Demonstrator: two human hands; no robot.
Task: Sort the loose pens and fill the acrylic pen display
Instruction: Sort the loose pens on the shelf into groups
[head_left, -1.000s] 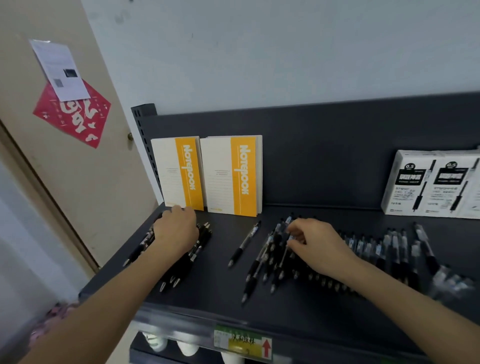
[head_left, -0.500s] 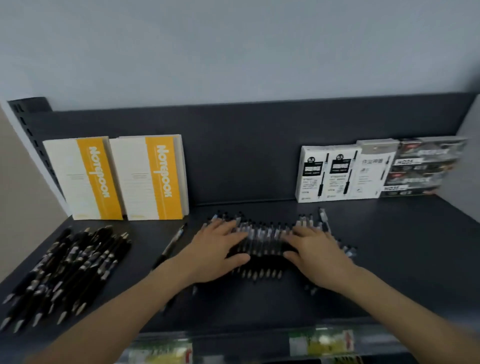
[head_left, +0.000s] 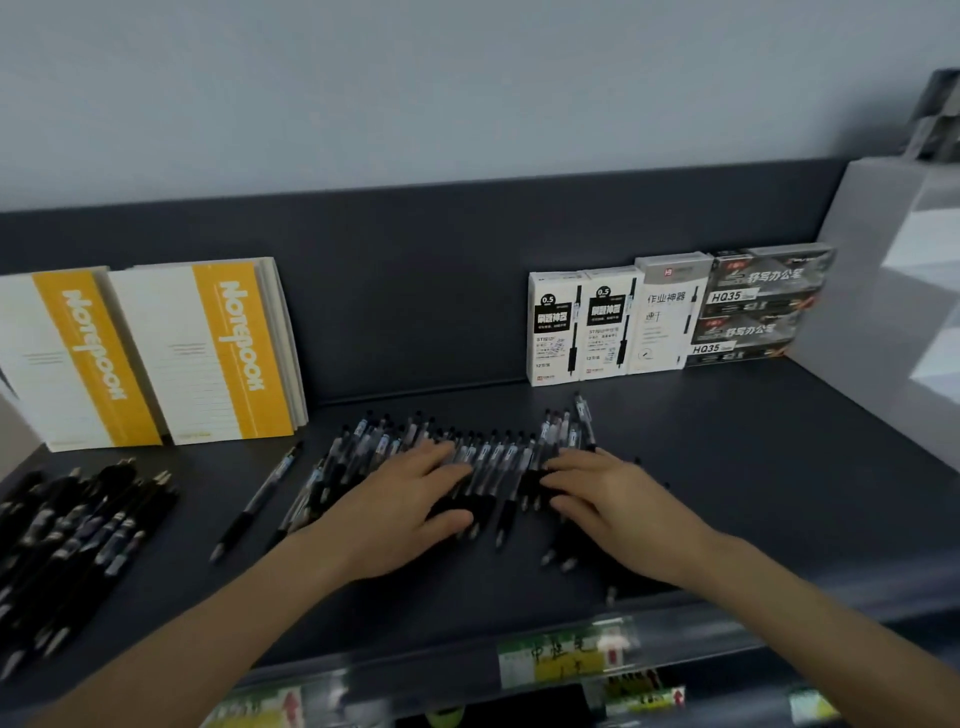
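Note:
A row of several black-and-clear click pens (head_left: 493, 457) lies side by side in the middle of the dark shelf (head_left: 753, 467). My left hand (head_left: 400, 509) rests flat on the left part of that row, fingers spread and straight. On the right part lies my right hand (head_left: 618, 509), its fingers also laid over the pens. A single pen (head_left: 260, 499) lies apart to the left. At the far left sits a second pile of black pens (head_left: 78, 540). No acrylic display is in view.
Two yellow-and-cream notebooks (head_left: 208, 353) lean on the back panel at left. Pen boxes (head_left: 582, 327) and darker packs (head_left: 753, 306) stand at the back right. A pale wall (head_left: 893, 312) closes the right side. Price labels (head_left: 566, 654) line the front rail.
A second ago my left hand was on the far-left pile and my right among the middle pens. Both hands now lie on the middle row, slightly closer together; the view has swung right.

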